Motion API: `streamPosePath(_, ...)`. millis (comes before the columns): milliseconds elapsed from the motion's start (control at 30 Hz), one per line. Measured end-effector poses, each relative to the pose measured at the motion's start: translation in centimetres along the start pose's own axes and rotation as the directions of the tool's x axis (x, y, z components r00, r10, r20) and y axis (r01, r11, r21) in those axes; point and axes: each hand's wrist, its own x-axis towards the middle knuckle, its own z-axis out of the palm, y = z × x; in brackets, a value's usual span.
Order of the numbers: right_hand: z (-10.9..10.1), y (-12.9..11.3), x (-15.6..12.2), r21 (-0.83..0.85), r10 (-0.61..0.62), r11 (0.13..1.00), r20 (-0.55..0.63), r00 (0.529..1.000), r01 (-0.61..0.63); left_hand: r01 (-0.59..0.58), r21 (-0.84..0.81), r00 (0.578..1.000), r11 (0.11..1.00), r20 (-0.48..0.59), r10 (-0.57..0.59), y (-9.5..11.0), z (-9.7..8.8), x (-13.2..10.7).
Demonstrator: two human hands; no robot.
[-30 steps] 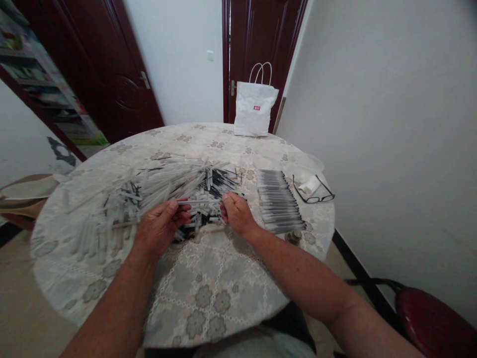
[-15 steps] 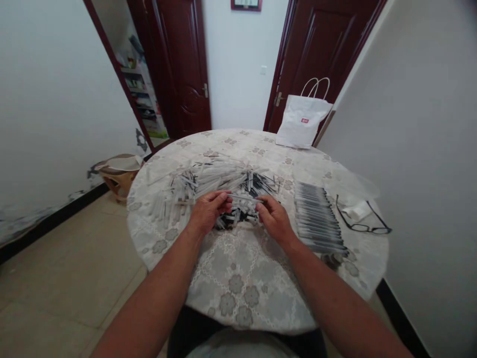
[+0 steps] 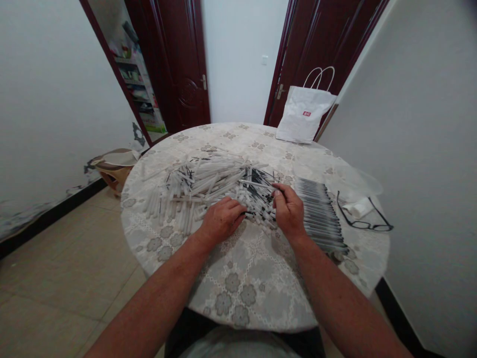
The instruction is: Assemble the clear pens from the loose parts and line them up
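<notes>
A loose heap of clear pen barrels and black pen parts (image 3: 212,184) covers the middle of a round table (image 3: 238,288) with a floral cloth. My left hand (image 3: 221,219) rests knuckles-up at the heap's near edge, fingers curled down into the parts; what it grips is hidden. My right hand (image 3: 288,211) is closed in a pinch on a thin pen piece (image 3: 257,183) that points left over the heap. To the right of that hand lies a neat row of assembled pens (image 3: 318,214).
Black-framed glasses (image 3: 363,221) and a clear plastic bag (image 3: 350,181) lie at the table's right edge. A white paper bag (image 3: 307,114) stands at the far side against a dark red door. A low stool (image 3: 114,166) sits on the tiled floor, left.
My hands have come apart: the right lifted a thin pen piece toward the right, and the left dropped onto the near edge of the heap. The camera view shifted slightly.
</notes>
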Motion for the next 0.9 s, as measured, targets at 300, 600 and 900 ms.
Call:
streamPosePath(300,0.0,-1.5,0.0,0.017,-0.139,0.990,-0.044,0.989,0.140,-0.056,0.250,0.992,0.967,0.120,0.026,1.5,1.9,0.7)
streamPosePath(600,0.0,-1.5,0.0,0.075,-0.079,0.994,-0.052,0.996,0.082,0.050,0.123,0.999,0.991,-0.026,-0.047,0.8,1.6,0.6)
streamPosePath(900,0.6,-1.0,-0.4,0.318,0.188,0.931,0.014,0.982,-0.182,0.323,-0.859,0.710,0.397,-0.057,-0.702,-2.6,-1.4,0.6)
